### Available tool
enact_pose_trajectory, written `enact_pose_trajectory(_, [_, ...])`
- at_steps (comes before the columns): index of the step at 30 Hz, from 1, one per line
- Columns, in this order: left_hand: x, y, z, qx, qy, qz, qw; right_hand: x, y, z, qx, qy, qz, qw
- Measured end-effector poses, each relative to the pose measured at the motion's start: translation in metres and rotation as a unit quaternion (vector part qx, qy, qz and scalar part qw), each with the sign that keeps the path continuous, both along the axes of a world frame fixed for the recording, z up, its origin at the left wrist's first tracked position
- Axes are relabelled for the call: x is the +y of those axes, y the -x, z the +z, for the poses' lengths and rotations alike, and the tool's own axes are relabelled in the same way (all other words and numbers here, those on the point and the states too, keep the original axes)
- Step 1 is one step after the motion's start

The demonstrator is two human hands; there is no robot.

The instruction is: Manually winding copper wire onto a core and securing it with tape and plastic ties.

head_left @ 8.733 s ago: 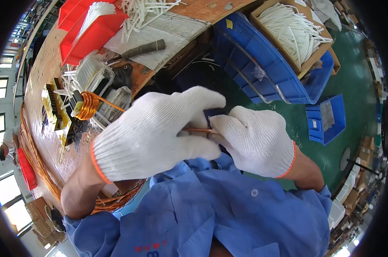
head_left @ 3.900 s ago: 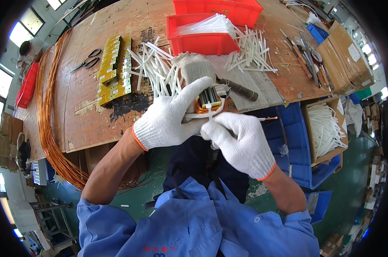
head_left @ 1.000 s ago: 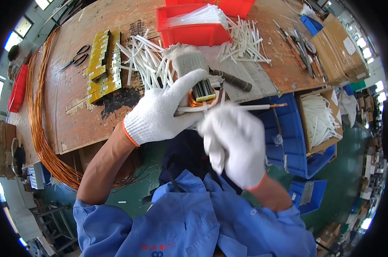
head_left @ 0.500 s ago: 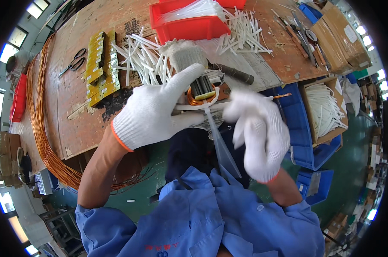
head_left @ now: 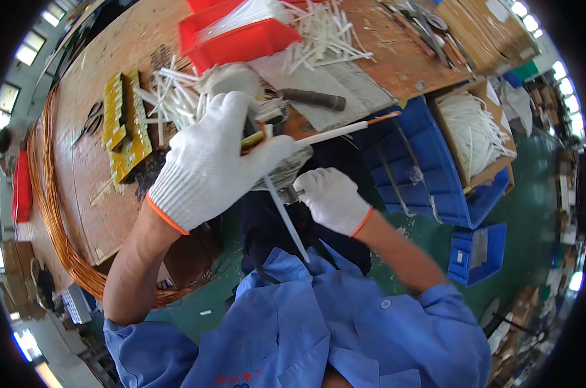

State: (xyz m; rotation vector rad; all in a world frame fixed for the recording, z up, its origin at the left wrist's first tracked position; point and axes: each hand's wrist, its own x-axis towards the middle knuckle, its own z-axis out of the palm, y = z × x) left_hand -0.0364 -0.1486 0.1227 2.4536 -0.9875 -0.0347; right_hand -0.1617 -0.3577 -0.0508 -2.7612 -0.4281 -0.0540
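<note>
My left hand [head_left: 209, 165], in a white knitted glove with an orange cuff, curls over a wire coil at the table's near edge. The glove hides most of it; a yellow end piece [head_left: 252, 140] shows between thumb and fingers. A long pale strip [head_left: 285, 216] hangs from beneath my thumb toward my lap. To the right sticks out a white sleeve [head_left: 335, 133] with a bare copper wire end [head_left: 385, 119]. My right hand [head_left: 335, 199], gloved likewise, is closed beside a grey metal fixture [head_left: 286, 178] below the edge, on a small part I cannot make out.
White tubes [head_left: 325, 39] lie in piles around a red bin [head_left: 235, 42]. Yellow-wrapped pieces [head_left: 128, 129], scissors [head_left: 89, 121] and a copper wire bundle [head_left: 44, 168] are at left. At right, a blue crate [head_left: 403, 168] stands beside a box of white tubes [head_left: 471, 132].
My right hand has come down and left from the sleeve to the fixture and closed. The view has shifted; my left hand now covers the coil, and the strip hangs narrower.
</note>
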Motion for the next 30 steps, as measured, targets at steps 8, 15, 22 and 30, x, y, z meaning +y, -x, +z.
enact_pose_trajectory(8, [-0.006,-0.001,-0.007,0.019,0.02,0.01,1.0,0.003,0.007,0.164,-0.138,0.194,0.11,0.965])
enact_pose_trajectory(15, [0.021,0.032,0.049,0.074,0.149,0.081,0.983,0.067,0.013,0.246,-0.282,-0.109,0.129,0.944])
enact_pose_trajectory(22, [0.037,0.05,0.068,0.072,0.517,0.042,0.852,0.058,-0.022,0.244,0.038,-0.345,0.024,0.938])
enact_pose_trajectory(30, [0.037,-0.021,0.057,0.217,0.654,0.018,0.724,0.065,-0.142,0.247,0.151,-0.362,0.055,0.918])
